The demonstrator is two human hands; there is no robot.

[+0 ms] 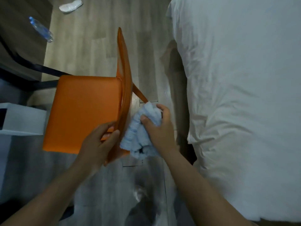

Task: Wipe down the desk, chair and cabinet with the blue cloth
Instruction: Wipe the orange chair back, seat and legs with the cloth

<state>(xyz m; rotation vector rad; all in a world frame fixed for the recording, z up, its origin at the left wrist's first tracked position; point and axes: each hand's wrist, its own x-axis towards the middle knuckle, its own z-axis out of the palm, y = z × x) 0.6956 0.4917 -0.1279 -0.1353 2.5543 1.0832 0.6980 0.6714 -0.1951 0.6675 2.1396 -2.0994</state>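
right hand (160, 126): clenched round the bunched blue cloth (140, 137), pressing it against the backrest's right face.
left hand (99, 141): grips the backrest (124, 70) at its near end.
blue cloth: soft, light; best kept bunched.
chair (84, 111): stiff, smooth, probably light; steady it by the backrest.

Dim, flat light, cool cast. Faint glare on floor (136, 99), bottom edge smeared. Sheet (236, 95) brightest. Wide-angle bending at edges.

Our left hand (99, 141) grips the orange curved-back chair (84, 111) by its backrest. Our right hand (158, 128) holds the crumpled light-blue cloth (138, 136) against the backrest's rear face, near the white-sheeted bed (244, 95).
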